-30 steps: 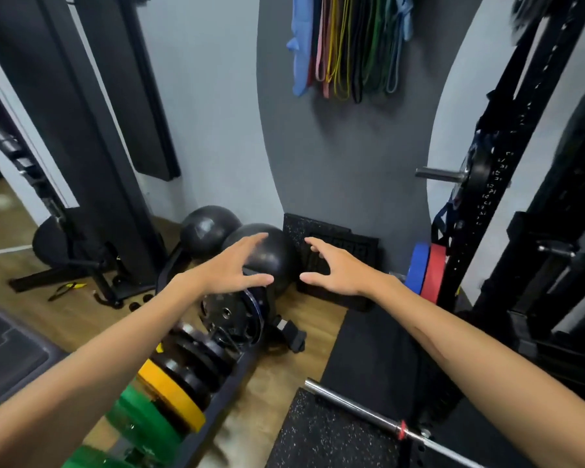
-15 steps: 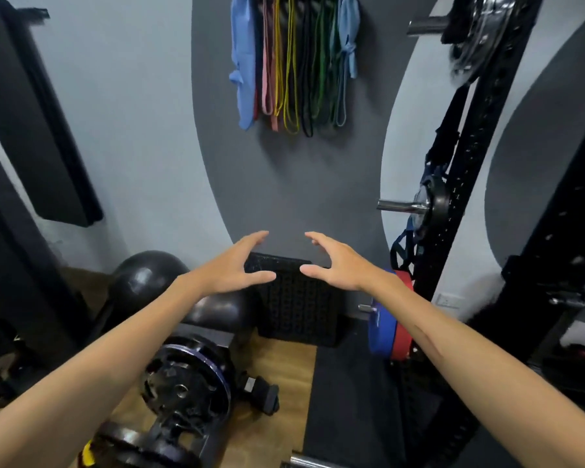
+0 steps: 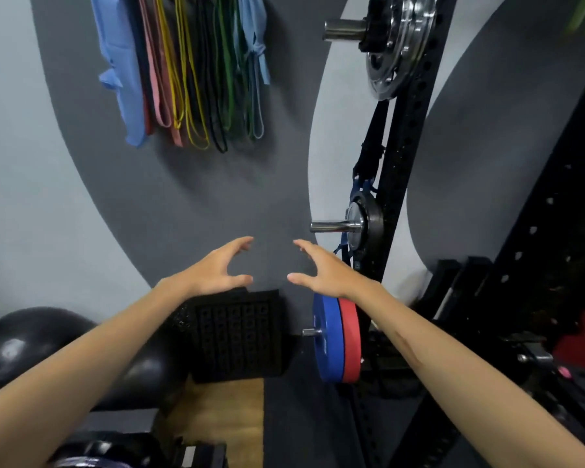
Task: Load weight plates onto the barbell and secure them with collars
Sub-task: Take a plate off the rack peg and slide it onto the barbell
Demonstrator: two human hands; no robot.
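My left hand [image 3: 217, 271] and my right hand [image 3: 321, 270] are stretched out in front of me, palms facing each other, fingers spread and curved, holding nothing. Below my right hand a blue plate [image 3: 326, 339] and a red plate [image 3: 350, 339] hang side by side on a low peg of the black rack upright [image 3: 401, 184]. A small black plate [image 3: 368, 224] sits on a middle peg with a bare chrome stub. High up, chrome plates [image 3: 397, 45] hang on a top peg. The barbell is out of view.
Coloured resistance bands [image 3: 183, 69] hang on the grey wall. A black perforated mat tile [image 3: 237, 336] leans against the wall. Black exercise balls [image 3: 31, 346] lie at the lower left. The top of a plate stack [image 3: 105, 454] shows at the bottom edge.
The view has swung up and to the right, from the floor plate stack and barbell end toward the rack's pegs. Both hands stay open and apart in front of me.
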